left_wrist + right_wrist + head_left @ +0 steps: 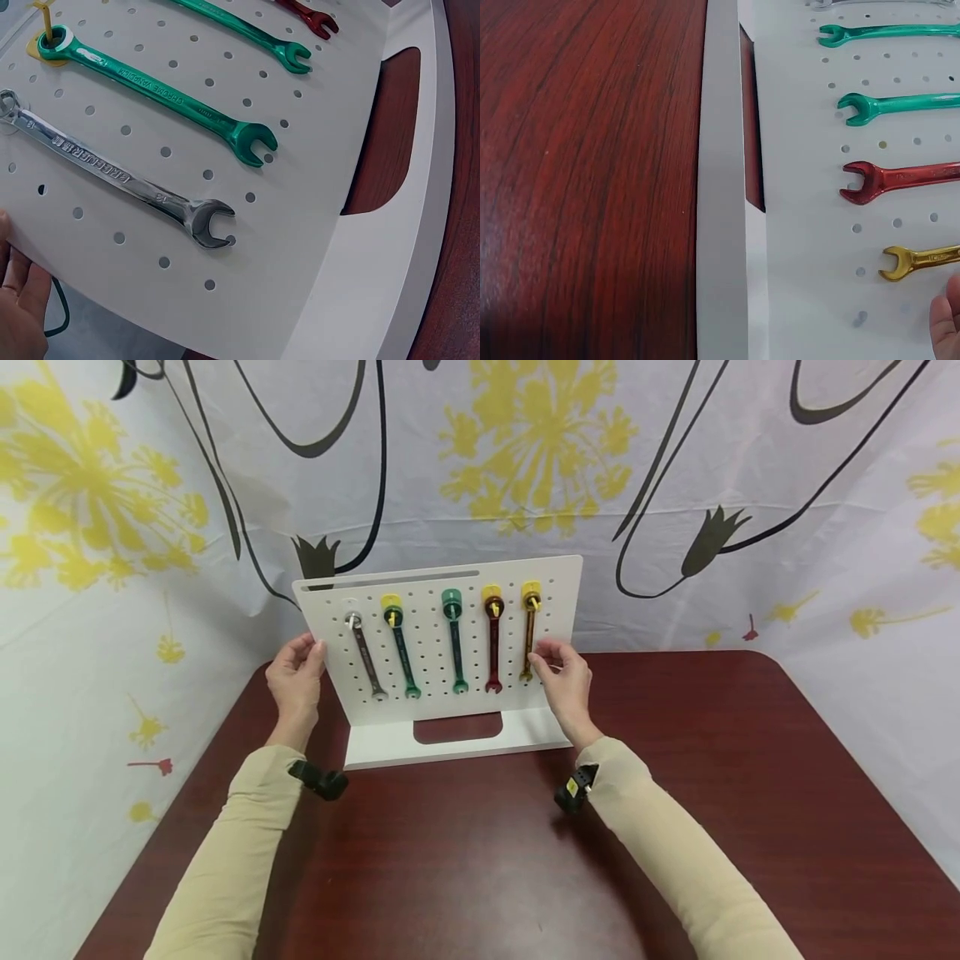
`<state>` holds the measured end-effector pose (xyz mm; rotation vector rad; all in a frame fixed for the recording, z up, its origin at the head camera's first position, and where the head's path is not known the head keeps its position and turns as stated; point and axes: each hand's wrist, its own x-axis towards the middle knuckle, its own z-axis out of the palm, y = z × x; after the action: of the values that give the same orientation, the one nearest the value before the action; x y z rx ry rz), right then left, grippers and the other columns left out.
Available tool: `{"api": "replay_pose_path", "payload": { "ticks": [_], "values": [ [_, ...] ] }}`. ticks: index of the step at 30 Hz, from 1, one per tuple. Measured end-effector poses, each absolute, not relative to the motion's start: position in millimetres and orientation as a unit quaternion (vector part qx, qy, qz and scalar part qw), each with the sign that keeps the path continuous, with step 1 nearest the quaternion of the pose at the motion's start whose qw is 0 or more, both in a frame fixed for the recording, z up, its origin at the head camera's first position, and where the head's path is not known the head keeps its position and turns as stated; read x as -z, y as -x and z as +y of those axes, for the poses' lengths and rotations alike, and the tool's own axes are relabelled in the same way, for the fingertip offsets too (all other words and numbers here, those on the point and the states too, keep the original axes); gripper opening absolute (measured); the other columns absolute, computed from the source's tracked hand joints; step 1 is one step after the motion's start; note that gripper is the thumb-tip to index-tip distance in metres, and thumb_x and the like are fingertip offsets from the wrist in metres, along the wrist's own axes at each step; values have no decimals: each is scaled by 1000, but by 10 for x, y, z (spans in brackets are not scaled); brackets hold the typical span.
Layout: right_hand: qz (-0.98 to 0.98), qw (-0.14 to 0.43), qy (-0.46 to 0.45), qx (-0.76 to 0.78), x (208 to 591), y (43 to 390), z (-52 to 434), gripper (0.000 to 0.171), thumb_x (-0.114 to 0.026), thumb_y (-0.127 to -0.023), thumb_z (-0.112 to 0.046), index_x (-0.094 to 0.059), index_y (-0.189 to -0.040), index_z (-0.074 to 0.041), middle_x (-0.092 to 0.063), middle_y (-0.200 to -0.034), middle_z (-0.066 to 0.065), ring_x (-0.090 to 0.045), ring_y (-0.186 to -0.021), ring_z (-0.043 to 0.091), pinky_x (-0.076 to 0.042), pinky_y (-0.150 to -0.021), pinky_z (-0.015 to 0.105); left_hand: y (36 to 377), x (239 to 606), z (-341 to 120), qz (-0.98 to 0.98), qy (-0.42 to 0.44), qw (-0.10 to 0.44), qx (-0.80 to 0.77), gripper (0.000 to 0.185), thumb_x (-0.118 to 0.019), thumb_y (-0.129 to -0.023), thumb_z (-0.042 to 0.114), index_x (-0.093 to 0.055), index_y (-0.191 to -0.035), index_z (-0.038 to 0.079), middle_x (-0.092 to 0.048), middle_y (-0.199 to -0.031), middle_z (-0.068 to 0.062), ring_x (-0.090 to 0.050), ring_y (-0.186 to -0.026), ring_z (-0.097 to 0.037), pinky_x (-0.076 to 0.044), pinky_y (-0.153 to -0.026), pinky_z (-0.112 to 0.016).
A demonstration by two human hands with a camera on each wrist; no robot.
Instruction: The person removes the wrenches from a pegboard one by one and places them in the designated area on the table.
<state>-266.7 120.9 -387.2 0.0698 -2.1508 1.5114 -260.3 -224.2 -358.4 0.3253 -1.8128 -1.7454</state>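
Observation:
A white pegboard stand (435, 737) stands on the table, its upright panel leaning back. My left hand (296, 677) holds the panel's left edge, thumb in front and fingers behind it in the left wrist view. My right hand (566, 685) is at the panel's right side, its bent fingertips right beside the gold wrench (528, 643). In the right wrist view, the fingers (943, 319) lie just below that wrench's shaft. Also hanging from pegs are a silver wrench (112, 172), two green wrenches (165, 97) (457, 647) and a red wrench (907, 176).
The dark red-brown table (465, 852) extends in front of the stand and to its right. A cutout (457, 728) opens in the stand's base. Behind hangs a white cloth (420, 485) with yellow and grey floral prints. Small black cameras (321, 780) are on both wrists.

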Motion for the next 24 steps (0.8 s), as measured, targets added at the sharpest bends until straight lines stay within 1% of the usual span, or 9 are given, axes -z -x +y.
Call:
{"api": "replay_pose_path", "payload": {
  "ticks": [4,9,12,15,18,24],
  "values": [
    [-794,249,-16,-554,3870,2673,1182,20,-68,-87,-15,-66,-104,-4,-68,-99,12,-63,-91,22,-52,-78,31,2591,3574,-2246,-679,-124,287,664,17,-67,-87,14,-65,-104,10,-61,-88,10,-59,-83,-4,-52,-82,-19],
    [-788,244,2,-565,3855,2683,1146,19,-69,-86,-15,-66,-101,-4,-68,-97,12,-63,-87,20,-50,-74,23,2587,3566,-2240,-688,-122,280,658,17,-66,-89,16,-64,-105,10,-59,-88,11,-58,-83,-3,-51,-86,-22],
    [-775,239,16,-585,3856,2688,1116,19,-69,-85,-14,-66,-100,-3,-67,-96,13,-61,-83,16,-47,-70,18,2592,3568,-2235,-696,-122,278,650,20,-65,-89,17,-63,-107,9,-58,-88,12,-57,-83,-2,-51,-87,-23],
    [-766,235,29,-598,3867,2697,1086,18,-70,-85,-13,-66,-99,-2,-67,-95,13,-57,-79,11,-44,-67,14,2596,3571,-2231,-701,-125,276,646,22,-64,-90,17,-62,-109,7,-58,-88,13,-56,-83,-2,-51,-84,-20],
    [-765,232,34,-600,3876,2703,1060,17,-70,-85,-12,-65,-98,-2,-66,-93,12,-55,-77,7,-44,-67,13,2597,3577,-2233,-704,-125,276,643,22,-64,-90,17,-62,-109,7,-57,-87,12,-55,-81,-2,-50,-80,-18],
    [-768,230,31,-597,3853,2700,1021,17,-69,-85,-13,-65,-97,-2,-66,-92,13,-54,-76,6,-44,-66,14,2592,3574,-2244,-707,-122,277,639,19,-64,-90,17,-61,-106,8,-57,-86,13,-54,-81,-2,-50,-79,-17]
  ]
}}
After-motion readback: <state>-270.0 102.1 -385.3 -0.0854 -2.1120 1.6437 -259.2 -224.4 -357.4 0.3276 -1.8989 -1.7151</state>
